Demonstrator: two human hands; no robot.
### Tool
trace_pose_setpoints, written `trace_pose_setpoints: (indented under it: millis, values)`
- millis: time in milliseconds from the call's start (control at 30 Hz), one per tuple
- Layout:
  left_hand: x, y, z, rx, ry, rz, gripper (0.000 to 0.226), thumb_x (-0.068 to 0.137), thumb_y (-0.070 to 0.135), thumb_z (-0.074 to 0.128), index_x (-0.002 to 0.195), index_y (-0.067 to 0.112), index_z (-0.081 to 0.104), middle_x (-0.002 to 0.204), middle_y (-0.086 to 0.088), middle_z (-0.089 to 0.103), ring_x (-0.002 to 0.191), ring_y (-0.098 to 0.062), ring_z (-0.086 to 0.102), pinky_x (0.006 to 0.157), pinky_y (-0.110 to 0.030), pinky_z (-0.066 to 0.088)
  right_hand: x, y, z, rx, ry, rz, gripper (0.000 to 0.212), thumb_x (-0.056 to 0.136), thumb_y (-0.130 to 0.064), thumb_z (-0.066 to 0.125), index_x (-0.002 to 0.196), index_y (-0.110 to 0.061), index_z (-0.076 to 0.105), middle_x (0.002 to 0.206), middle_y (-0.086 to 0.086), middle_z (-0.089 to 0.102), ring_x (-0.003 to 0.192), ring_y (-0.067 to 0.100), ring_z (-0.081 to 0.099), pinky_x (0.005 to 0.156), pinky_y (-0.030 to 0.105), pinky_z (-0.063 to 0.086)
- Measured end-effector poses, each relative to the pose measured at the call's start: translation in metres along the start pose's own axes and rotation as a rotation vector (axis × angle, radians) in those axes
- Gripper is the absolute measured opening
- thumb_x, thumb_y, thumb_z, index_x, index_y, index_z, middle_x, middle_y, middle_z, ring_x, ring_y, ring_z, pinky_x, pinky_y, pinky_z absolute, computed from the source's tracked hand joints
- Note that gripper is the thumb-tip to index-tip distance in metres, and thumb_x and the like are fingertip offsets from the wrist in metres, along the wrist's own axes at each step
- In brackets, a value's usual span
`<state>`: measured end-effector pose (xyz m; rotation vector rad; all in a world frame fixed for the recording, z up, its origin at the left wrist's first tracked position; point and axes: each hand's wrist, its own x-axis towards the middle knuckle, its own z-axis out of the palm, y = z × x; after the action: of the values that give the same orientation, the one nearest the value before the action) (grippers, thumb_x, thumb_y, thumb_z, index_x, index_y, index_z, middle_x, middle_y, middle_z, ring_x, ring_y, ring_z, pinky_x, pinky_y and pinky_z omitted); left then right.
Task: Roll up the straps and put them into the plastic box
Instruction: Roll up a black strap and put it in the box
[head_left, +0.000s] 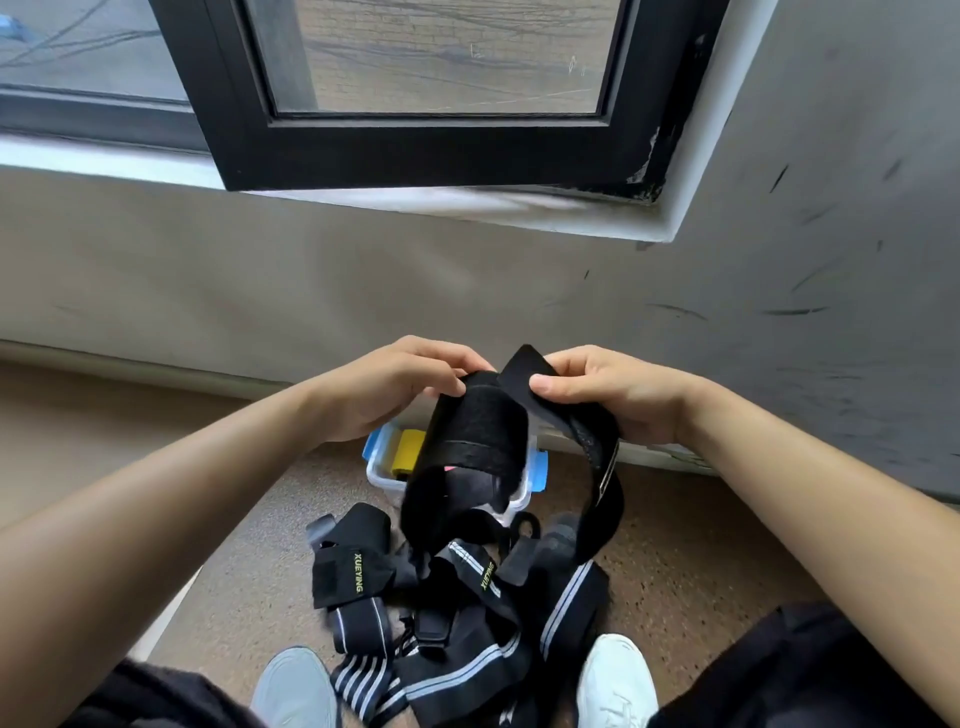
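Both hands up over box (384, 475). Left hand (384, 389), right hand (608, 397) pinch black strap (475, 431) at top end, rest dangling. Rolling barely started. Next: wind tight. Pile (441, 597) waits on floor.

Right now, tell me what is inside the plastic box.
Inside the plastic box a yellow item shows at its left side. The black strap held up covers most of the rest, so nothing more can be told.

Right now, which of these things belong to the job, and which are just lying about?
Part of the job: black strap, held by left hand and right hand; pile of straps on the floor; plastic box.
Just there: shoes; window.
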<state>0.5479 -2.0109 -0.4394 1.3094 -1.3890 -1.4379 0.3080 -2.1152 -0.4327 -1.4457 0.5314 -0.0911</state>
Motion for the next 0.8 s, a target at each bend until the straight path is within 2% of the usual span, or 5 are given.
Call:
trace_pose_setpoints:
  millis: [233,400,500,667,800]
  values:
    - [-0.005,-0.007,-0.007,0.167,0.309,0.033,0.023,0.098,0.009,0.066,0.117,0.018,0.074,0.114,-0.004,0.077,0.107,-0.012,0.069,0.093,-0.018,0.049,0.006,0.006,0.005,0.165,0.133,-0.052,0.020,0.103,-0.009,0.054,0.102,0.007,0.067,0.077,0.008,0.073,0.062,0.011,0.069,0.059,0.019,0.055]
    - [-0.013,-0.009,0.001,0.071,0.651,-0.116,0.021,0.096,0.025,0.067,0.080,0.011,0.071,0.077,-0.008,0.067,0.073,-0.019,0.060,0.063,-0.025,0.045,0.003,0.013,0.006,0.333,0.288,-0.092,0.026,0.103,-0.016,0.053,0.108,0.006,0.066,0.081,0.010,0.074,0.062,0.013,0.071,0.058,0.024,0.059]
    - [-0.016,-0.003,0.010,0.031,0.592,-0.290,0.043,0.096,0.042,0.062,0.080,0.005,0.076,0.081,-0.011,0.077,0.078,-0.025,0.065,0.068,-0.029,0.046,0.005,0.021,0.010,0.333,0.372,-0.110,0.042,0.094,-0.026,0.063,0.119,0.007,0.067,0.110,0.020,0.072,0.090,0.027,0.072,0.090,0.038,0.059]
    - [-0.018,0.007,0.025,-0.078,0.468,-0.406,0.055,0.096,0.058,0.053,0.101,0.011,0.081,0.094,-0.004,0.081,0.095,-0.018,0.075,0.088,-0.033,0.051,0.013,0.027,0.024,0.304,0.477,-0.171,0.032,0.100,-0.028,0.059,0.110,-0.001,0.073,0.103,0.016,0.075,0.086,0.024,0.072,0.084,0.035,0.058]
    - [-0.015,0.007,0.029,-0.315,0.488,-0.338,0.027,0.099,0.036,0.064,0.109,0.013,0.075,0.083,-0.001,0.078,0.082,-0.014,0.076,0.084,-0.030,0.057,0.013,0.027,0.033,0.278,0.478,-0.207,0.030,0.102,-0.025,0.055,0.111,-0.003,0.074,0.104,0.016,0.076,0.089,0.023,0.074,0.082,0.032,0.060]
